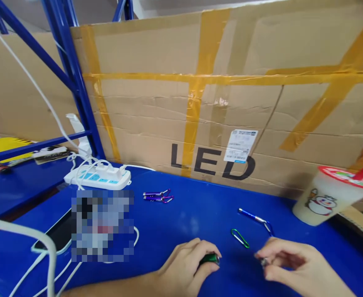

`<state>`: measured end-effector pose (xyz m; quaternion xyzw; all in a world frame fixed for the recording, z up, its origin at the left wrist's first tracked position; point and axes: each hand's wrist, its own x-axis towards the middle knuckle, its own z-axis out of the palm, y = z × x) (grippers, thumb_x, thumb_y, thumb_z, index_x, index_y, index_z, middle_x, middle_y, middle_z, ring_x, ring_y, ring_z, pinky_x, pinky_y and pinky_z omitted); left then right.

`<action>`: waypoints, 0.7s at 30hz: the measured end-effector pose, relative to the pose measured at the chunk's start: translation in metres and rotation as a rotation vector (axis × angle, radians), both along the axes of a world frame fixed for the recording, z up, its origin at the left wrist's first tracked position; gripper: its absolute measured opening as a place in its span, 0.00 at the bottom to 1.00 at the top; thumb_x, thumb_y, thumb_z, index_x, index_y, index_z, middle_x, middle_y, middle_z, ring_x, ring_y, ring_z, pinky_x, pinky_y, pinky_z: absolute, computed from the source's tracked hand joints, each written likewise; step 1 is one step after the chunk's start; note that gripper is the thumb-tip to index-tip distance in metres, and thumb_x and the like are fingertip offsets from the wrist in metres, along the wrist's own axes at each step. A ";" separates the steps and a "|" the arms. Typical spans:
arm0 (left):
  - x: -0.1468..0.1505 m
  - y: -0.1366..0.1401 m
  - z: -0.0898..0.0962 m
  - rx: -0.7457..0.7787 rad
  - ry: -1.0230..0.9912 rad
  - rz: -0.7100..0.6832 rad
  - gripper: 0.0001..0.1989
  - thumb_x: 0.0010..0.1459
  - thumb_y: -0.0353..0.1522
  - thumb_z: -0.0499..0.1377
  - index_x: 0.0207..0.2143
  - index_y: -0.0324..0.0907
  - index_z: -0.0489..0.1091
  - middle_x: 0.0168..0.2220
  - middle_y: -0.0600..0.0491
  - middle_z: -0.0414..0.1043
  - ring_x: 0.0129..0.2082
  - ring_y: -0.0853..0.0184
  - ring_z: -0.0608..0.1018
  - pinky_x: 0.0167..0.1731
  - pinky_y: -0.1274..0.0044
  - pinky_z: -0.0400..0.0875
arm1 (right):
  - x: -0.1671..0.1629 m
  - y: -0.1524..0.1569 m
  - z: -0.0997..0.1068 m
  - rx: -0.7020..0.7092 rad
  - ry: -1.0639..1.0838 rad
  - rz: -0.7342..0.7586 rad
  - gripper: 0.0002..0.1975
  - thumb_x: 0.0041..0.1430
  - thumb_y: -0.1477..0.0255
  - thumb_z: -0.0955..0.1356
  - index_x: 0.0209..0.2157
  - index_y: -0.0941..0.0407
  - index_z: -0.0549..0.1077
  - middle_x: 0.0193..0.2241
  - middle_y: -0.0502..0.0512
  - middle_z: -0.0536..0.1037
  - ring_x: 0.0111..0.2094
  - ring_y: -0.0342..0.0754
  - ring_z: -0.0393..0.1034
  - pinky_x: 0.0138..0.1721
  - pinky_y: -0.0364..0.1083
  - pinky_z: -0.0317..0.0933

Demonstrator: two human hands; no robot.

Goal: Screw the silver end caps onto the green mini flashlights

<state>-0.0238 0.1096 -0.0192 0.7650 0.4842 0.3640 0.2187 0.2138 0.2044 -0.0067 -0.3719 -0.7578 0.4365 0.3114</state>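
Note:
My left hand (189,264) is closed around a green keychain flashlight tube (210,258), its shiny end showing past the fingertips. To the right, my right hand (295,262) pinches a small silvery metal piece (264,262), slightly blurred. The two pieces are apart. Between and beyond the hands, a green carabiner (240,238) lies loose on the blue table (181,220). A blue keychain flashlight (252,215) with its own clip lies just behind my right hand. Farther back on the left are two purple keychain flashlights (158,196) with clips, side by side.
A lidded drink cup (330,198) stands at the right. At left are a white power strip (99,176), a phone (55,233), white cables (51,251) and a blurred-out patch. A large taped cardboard box (150,107) walls the back, beside a blue metal frame (76,82).

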 end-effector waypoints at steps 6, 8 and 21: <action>-0.002 -0.010 0.001 -0.095 -0.127 -0.009 0.08 0.61 0.29 0.50 0.42 0.40 0.66 0.34 0.54 0.73 0.34 0.72 0.75 0.38 0.83 0.65 | -0.053 -0.013 -0.004 -0.386 0.202 0.122 0.12 0.28 0.74 0.78 0.22 0.58 0.77 0.20 0.54 0.74 0.19 0.37 0.65 0.22 0.33 0.59; -0.003 -0.010 0.001 -0.115 -0.109 -0.027 0.09 0.61 0.29 0.51 0.43 0.40 0.66 0.34 0.54 0.73 0.34 0.71 0.74 0.37 0.83 0.65 | -0.058 -0.019 -0.005 -0.404 0.279 0.040 0.13 0.29 0.71 0.78 0.21 0.59 0.76 0.18 0.53 0.73 0.18 0.36 0.63 0.20 0.34 0.59; -0.008 -0.002 -0.009 -0.129 -0.028 -0.039 0.09 0.63 0.29 0.50 0.44 0.42 0.65 0.39 0.55 0.71 0.38 0.73 0.72 0.42 0.83 0.65 | -0.057 -0.018 -0.022 -0.193 0.248 0.121 0.09 0.50 0.68 0.71 0.26 0.60 0.76 0.25 0.55 0.70 0.22 0.38 0.67 0.19 0.33 0.63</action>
